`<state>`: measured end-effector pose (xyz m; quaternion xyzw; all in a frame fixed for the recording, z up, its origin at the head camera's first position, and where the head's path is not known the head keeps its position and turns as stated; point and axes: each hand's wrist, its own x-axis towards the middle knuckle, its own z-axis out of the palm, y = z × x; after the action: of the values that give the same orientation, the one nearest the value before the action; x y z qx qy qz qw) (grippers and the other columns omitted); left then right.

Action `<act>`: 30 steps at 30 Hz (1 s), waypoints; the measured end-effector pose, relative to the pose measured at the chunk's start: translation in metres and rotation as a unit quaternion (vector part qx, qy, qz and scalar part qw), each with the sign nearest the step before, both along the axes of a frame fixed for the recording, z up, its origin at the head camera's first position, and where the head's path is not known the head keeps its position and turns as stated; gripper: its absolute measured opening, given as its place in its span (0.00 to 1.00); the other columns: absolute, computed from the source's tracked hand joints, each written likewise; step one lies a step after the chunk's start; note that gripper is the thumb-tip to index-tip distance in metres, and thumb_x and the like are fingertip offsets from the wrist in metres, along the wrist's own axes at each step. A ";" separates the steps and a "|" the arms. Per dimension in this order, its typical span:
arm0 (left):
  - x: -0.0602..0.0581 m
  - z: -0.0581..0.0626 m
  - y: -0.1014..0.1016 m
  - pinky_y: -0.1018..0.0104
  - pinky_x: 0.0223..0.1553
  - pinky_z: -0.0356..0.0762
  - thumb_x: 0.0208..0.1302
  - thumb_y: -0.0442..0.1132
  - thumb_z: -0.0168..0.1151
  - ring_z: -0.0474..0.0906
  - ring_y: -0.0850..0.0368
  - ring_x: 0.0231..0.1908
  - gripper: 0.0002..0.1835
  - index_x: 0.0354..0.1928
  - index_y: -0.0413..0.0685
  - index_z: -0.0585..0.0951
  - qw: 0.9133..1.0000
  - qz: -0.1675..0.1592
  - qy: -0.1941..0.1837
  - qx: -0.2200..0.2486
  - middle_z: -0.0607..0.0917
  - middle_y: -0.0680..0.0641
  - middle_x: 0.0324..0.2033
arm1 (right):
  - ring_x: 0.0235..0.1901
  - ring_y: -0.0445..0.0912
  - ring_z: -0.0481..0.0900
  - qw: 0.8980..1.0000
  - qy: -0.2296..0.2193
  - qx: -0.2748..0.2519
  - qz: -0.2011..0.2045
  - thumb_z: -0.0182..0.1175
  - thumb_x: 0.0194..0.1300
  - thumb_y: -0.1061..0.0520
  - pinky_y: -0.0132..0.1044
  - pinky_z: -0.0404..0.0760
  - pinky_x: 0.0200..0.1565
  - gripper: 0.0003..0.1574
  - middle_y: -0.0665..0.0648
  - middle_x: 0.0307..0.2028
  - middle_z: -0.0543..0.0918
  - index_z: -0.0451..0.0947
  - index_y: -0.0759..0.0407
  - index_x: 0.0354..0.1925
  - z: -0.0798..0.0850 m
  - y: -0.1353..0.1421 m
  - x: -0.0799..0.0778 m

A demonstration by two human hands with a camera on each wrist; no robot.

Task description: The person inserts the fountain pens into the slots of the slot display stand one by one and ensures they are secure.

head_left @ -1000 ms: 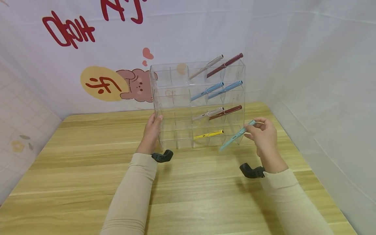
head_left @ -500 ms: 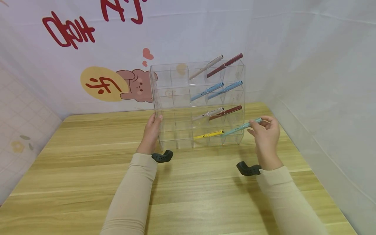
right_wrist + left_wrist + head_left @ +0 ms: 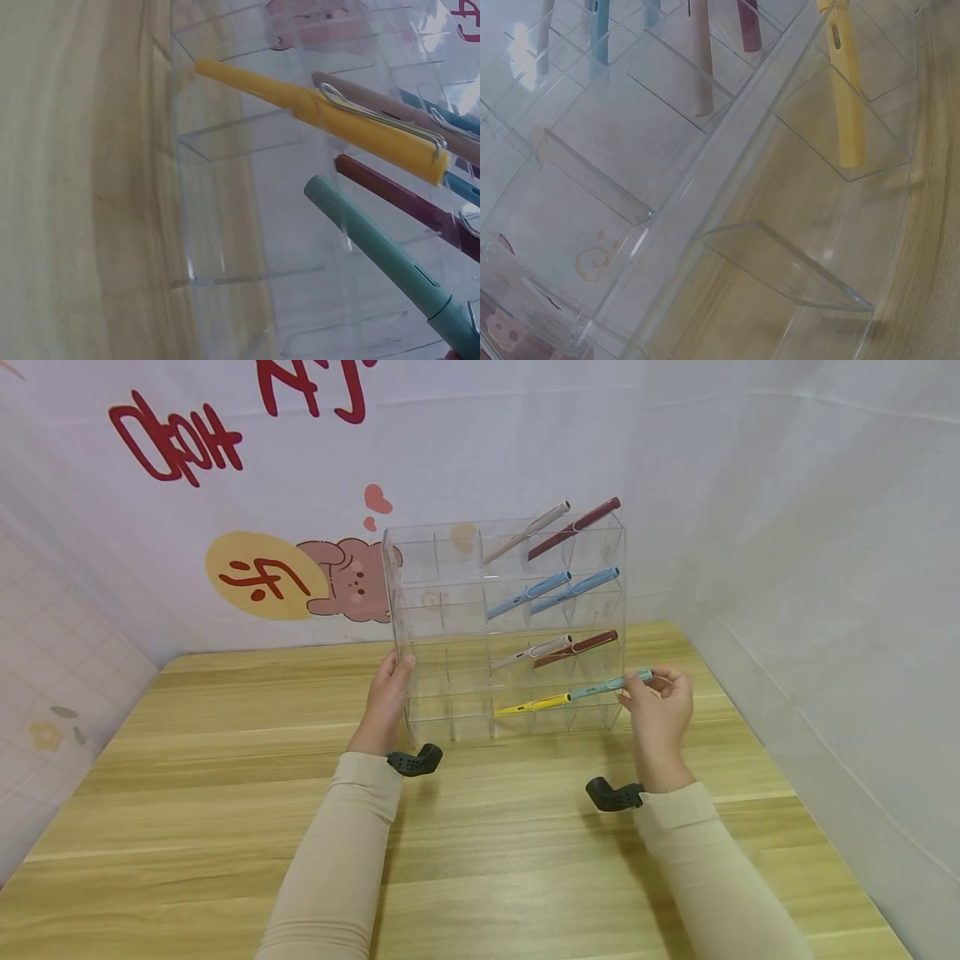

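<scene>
A clear acrylic pen rack (image 3: 468, 706) with tiered compartments stands on the table. My left hand (image 3: 384, 710) holds its left side edge, thumb in front. At the rack's right end, my right hand (image 3: 660, 718) pinches a mint-green pen (image 3: 603, 687) by its capped end. The pen's other end points left, over the bottom tier beside a yellow pen (image 3: 534, 704) lying there. In the right wrist view the mint-green pen (image 3: 375, 247) slants across the clear dividers, below the yellow pen (image 3: 375, 131); only a bit of fingertip shows at the corner.
Higher tiers hold a beige pen (image 3: 527, 532), a dark red pen (image 3: 574, 528), two blue pens (image 3: 528, 595), a pale grey pen (image 3: 536, 652) and a brownish-red pen (image 3: 581, 648). A printed white curtain (image 3: 487, 443) hangs behind the wooden table (image 3: 480, 860).
My right hand first moved slightly right and up, then left toward the rack, bringing the mint-green pen from in front of the bottom tier to a flatter slant over it. The left hand stayed put.
</scene>
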<state>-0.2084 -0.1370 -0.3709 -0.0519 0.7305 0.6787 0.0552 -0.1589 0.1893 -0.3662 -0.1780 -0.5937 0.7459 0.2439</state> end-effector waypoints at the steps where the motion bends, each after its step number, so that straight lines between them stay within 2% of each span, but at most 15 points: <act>1: 0.001 0.002 0.000 0.41 0.69 0.43 0.75 0.55 0.41 0.45 0.49 0.73 0.31 0.75 0.59 0.53 1.000 -0.001 -0.003 0.001 0.53 0.49 0.74 | 0.32 0.40 0.79 1.000 -0.003 -0.001 0.000 0.61 0.63 0.67 0.32 0.83 0.41 0.18 0.54 0.40 0.69 0.63 0.54 0.44 -0.001 -0.001 0.000; 8: 0.014 0.022 0.005 0.41 0.69 0.43 0.76 0.52 0.40 0.44 0.46 0.73 0.31 0.76 0.54 0.50 1.000 -0.005 -0.015 -0.006 0.51 0.45 0.74 | 0.30 0.39 0.78 1.000 -0.018 0.008 -0.004 0.61 0.63 0.68 0.30 0.82 0.38 0.18 0.54 0.39 0.68 0.63 0.53 0.41 -0.009 -0.010 -0.002; 11: 0.018 0.027 0.006 0.41 0.70 0.43 0.77 0.51 0.39 0.44 0.46 0.73 0.31 0.76 0.53 0.50 1.000 -0.006 -0.013 -0.009 0.51 0.45 0.74 | 0.30 0.40 0.78 1.000 -0.019 0.004 -0.003 0.61 0.63 0.68 0.30 0.82 0.38 0.17 0.54 0.39 0.68 0.64 0.53 0.41 -0.012 -0.012 -0.002; 23: 0.019 0.028 0.006 0.43 0.70 0.43 0.77 0.52 0.40 0.42 0.47 0.74 0.32 0.76 0.52 0.49 1.000 -0.008 -0.009 -0.002 0.50 0.46 0.75 | 0.34 0.40 0.78 0.999 -0.035 0.021 0.011 0.61 0.64 0.65 0.30 0.82 0.40 0.16 0.53 0.41 0.69 0.64 0.57 0.44 -0.019 -0.024 -0.002; 30: 0.019 0.027 0.006 0.43 0.70 0.44 0.77 0.51 0.39 0.44 0.47 0.73 0.31 0.76 0.52 0.50 1.000 -0.006 -0.004 0.000 0.52 0.45 0.74 | 0.32 0.40 0.78 0.999 -0.027 0.025 0.006 0.61 0.63 0.67 0.29 0.81 0.36 0.16 0.53 0.39 0.68 0.64 0.55 0.40 -0.022 -0.028 -0.003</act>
<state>-0.1890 -0.1311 -0.3437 -0.0501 0.7304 0.6783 0.0626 -0.1615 0.1610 -0.3883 -0.1888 -0.6198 0.7269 0.2277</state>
